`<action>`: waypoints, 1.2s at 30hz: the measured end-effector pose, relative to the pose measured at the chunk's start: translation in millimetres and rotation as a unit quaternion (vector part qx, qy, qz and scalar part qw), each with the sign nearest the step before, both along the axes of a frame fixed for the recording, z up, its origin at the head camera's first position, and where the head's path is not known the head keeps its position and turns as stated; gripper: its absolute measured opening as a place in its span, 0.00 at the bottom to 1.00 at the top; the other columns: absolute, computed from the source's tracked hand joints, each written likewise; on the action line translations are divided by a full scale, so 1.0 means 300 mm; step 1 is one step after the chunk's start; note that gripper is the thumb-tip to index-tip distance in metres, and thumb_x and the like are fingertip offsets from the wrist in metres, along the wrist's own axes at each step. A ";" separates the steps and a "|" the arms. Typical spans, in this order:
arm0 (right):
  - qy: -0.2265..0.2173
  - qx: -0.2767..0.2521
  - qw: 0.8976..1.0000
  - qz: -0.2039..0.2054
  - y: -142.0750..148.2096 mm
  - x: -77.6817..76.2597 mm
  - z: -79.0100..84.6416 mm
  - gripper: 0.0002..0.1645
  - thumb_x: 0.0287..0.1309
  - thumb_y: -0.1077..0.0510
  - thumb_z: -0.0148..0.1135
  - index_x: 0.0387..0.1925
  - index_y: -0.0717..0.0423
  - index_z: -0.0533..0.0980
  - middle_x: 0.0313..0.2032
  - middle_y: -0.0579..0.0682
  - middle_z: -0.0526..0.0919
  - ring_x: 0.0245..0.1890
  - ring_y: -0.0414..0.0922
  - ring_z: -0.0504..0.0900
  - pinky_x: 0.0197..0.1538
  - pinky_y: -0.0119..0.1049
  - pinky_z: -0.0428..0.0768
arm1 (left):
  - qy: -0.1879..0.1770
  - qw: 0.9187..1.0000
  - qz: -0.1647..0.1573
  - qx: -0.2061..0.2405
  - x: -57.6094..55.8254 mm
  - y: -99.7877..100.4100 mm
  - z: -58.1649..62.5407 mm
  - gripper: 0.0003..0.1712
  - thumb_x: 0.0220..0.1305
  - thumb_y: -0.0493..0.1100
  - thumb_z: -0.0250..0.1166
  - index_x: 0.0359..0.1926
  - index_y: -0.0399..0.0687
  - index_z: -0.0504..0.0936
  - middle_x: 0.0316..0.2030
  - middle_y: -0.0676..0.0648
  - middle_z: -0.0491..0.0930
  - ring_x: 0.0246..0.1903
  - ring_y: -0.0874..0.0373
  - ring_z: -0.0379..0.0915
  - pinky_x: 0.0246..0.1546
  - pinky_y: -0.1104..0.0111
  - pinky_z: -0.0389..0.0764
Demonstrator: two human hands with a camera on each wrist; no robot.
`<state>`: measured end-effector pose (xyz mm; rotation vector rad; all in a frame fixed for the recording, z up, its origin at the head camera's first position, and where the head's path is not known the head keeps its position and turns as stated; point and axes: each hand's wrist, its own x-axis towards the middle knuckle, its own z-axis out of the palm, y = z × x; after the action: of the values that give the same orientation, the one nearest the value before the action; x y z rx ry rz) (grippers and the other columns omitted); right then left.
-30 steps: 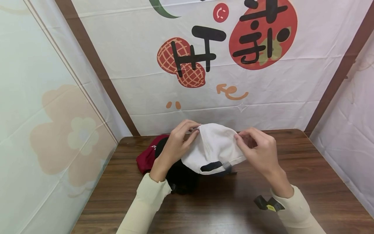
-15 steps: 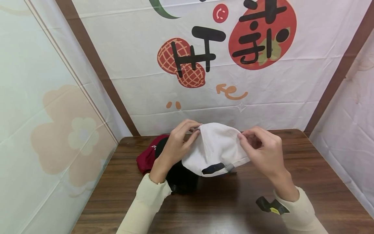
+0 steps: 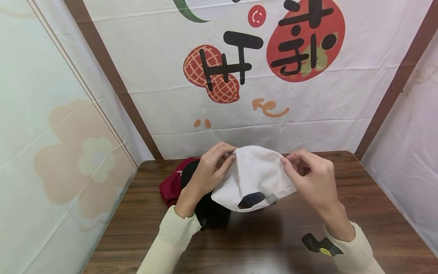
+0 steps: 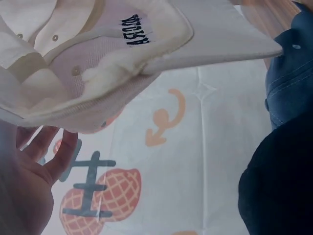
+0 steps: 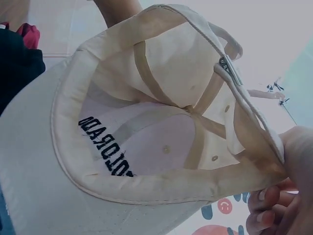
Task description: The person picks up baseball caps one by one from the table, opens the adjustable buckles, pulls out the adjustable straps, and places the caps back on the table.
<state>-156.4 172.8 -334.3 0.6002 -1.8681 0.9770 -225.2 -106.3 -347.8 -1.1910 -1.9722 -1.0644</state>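
Observation:
A white baseball cap [image 3: 260,171] hangs above the table between my two hands, its back opening and strap facing me. My left hand [image 3: 209,170] pinches the crown's left side between thumb and fingers. On the other side, the right hand [image 3: 315,179] pinches the crown's fabric. From below, the right wrist view shows the cap's inside [image 5: 161,107], with taped seams and the back of dark embroidered letters, and its brim [image 5: 34,161] pointing away from the right hand. Some fingertips are hidden behind the cap in the head view.
Beyond my left forearm, a dark red cap [image 3: 170,187] and a black cap [image 3: 213,215] lie together on the wooden table [image 3: 253,243]. A dark blue cap [image 4: 293,73] shows in the left wrist view. A printed white cloth [image 3: 308,99] hangs behind the table.
My right hand has moved a little to the right and slightly down, and the white cap has shifted and spread that way. The left hand has barely moved, keeping its pinch.

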 end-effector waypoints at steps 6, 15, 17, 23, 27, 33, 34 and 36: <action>-0.060 -0.007 0.998 0.000 -0.007 0.003 -0.006 0.09 0.53 0.72 0.75 0.27 0.56 0.85 0.18 0.41 0.77 0.18 0.31 0.68 0.24 0.22 0.66 | -0.033 0.999 -0.011 -0.003 -0.017 -0.004 -0.022 0.10 0.72 0.32 0.67 0.52 0.42 0.85 0.44 0.45 0.85 0.40 0.58 0.79 0.40 0.69 0.84; -0.170 -0.011 0.985 -0.025 -0.011 -0.001 -0.040 0.08 0.58 0.69 0.73 0.29 0.54 0.85 0.18 0.42 0.80 0.16 0.33 0.73 0.23 0.23 0.69 | -0.081 0.996 -0.010 -0.018 -0.027 -0.004 -0.075 0.08 0.75 0.34 0.65 0.52 0.43 0.85 0.45 0.46 0.84 0.39 0.57 0.80 0.38 0.65 0.86; -0.187 -0.010 0.982 -0.029 -0.011 -0.006 -0.049 0.08 0.59 0.69 0.73 0.29 0.54 0.85 0.18 0.42 0.81 0.16 0.34 0.74 0.24 0.23 0.70 | -0.094 0.995 -0.008 -0.023 -0.032 -0.004 -0.089 0.09 0.75 0.35 0.65 0.52 0.43 0.85 0.44 0.46 0.84 0.38 0.57 0.80 0.37 0.66 0.86; -0.226 -0.013 0.973 -0.035 -0.013 -0.025 -0.076 0.08 0.61 0.67 0.73 0.29 0.53 0.85 0.19 0.43 0.81 0.18 0.35 0.75 0.25 0.24 0.71 | -0.122 0.991 0.012 -0.047 -0.051 -0.008 -0.132 0.09 0.76 0.36 0.66 0.53 0.43 0.85 0.43 0.46 0.84 0.36 0.58 0.78 0.37 0.70 0.83; -0.233 -0.021 0.971 -0.040 -0.014 -0.039 -0.088 0.07 0.61 0.66 0.72 0.29 0.52 0.86 0.19 0.44 0.82 0.20 0.35 0.75 0.27 0.24 0.71 | -0.128 0.990 0.017 -0.052 -0.064 -0.008 -0.148 0.10 0.76 0.37 0.65 0.55 0.43 0.84 0.47 0.45 0.84 0.38 0.57 0.80 0.40 0.69 0.85; -0.247 -0.023 0.968 -0.050 -0.011 -0.063 -0.106 0.06 0.62 0.65 0.73 0.29 0.53 0.86 0.20 0.46 0.82 0.22 0.35 0.75 0.29 0.24 0.71 | -0.108 0.993 0.020 -0.050 -0.049 -0.008 -0.140 0.14 0.76 0.36 0.66 0.59 0.41 0.84 0.55 0.44 0.81 0.42 0.57 0.81 0.42 0.69 0.86; -0.249 -0.025 0.967 -0.052 -0.010 -0.068 -0.108 0.06 0.62 0.65 0.73 0.29 0.54 0.86 0.20 0.46 0.82 0.22 0.35 0.75 0.29 0.24 0.71 | -0.102 0.993 0.018 -0.050 -0.044 -0.008 -0.136 0.14 0.76 0.36 0.66 0.58 0.41 0.84 0.55 0.44 0.81 0.43 0.57 0.80 0.43 0.69 0.86; -0.251 -0.030 0.966 -0.056 -0.007 -0.077 -0.113 0.06 0.62 0.65 0.73 0.29 0.55 0.86 0.20 0.47 0.82 0.22 0.35 0.75 0.29 0.24 0.71 | -0.090 0.995 0.011 -0.052 -0.029 -0.008 -0.127 0.13 0.75 0.37 0.67 0.57 0.43 0.85 0.54 0.45 0.82 0.44 0.57 0.80 0.44 0.69 0.86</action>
<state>-179.4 170.6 -368.2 0.2135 -2.2747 1.1817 -233.8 -108.8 -385.7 -1.1574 -2.1978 -1.1042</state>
